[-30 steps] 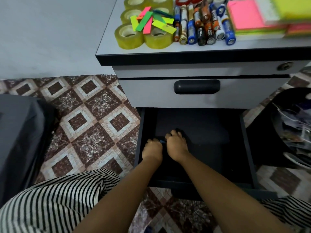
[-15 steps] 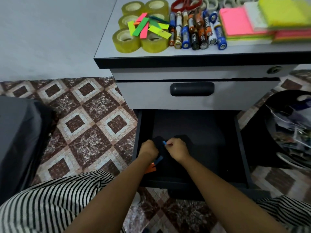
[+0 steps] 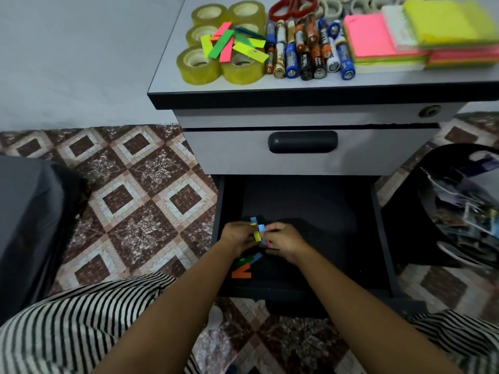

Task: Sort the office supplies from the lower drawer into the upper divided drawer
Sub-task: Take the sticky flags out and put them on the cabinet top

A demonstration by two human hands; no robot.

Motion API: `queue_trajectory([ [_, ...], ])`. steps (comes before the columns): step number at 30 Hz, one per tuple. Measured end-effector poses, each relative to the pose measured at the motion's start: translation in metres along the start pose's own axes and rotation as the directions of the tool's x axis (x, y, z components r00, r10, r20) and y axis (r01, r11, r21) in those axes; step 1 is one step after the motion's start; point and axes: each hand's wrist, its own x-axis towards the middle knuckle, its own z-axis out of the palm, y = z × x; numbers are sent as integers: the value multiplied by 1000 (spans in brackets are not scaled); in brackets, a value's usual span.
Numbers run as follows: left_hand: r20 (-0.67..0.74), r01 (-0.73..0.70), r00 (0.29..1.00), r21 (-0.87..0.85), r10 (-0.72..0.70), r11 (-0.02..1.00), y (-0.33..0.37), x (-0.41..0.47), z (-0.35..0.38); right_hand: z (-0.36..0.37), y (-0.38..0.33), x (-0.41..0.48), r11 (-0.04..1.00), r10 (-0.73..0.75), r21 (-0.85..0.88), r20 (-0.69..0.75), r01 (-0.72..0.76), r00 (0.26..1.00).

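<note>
Nearest the front of the lower drawer (image 3: pixel 297 292), a few loose paper strips (image 3: pixel 241 272), orange, green and blue, lie uncovered; a second ago the hands hid them. The left hand (image 3: pixel 237 237) and right hand (image 3: pixel 283 240) have come up off the drawer floor, pinching a small bundle of coloured strips (image 3: pixel 259 233) between them. The gathering looks half done. The handled drawer (image 3: pixel 302 141) above is closed; more strips (image 3: pixel 224 45) rest on tape rolls (image 3: pixel 198 66) on the desk (image 3: pixel 270 87).

I am seeing the open lower drawer (image 3: pixel 310 201): back and right side lying bare, closed drawer front (image 3: pixel 229 155) overhanging the rear, paper strips (image 3: pixel 241 273) littering the front left corner.
</note>
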Motion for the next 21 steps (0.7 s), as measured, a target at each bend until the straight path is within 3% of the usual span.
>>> queue_trajectory([
  [9, 22, 5, 1000, 15, -5, 1000, 3, -5, 0, 0, 3, -7, 997, -79, 1, -85, 79, 993],
  [18, 132, -132, 985, 167, 111, 977, 28, -36, -7, -15, -25, -45, 991, -136, -9, -66, 136, 988],
  [21, 162, -175, 975, 147, 150, 974, 42, -52, -10, -21, -37, -65, 980, -197, -50, -71, 194, 978],
])
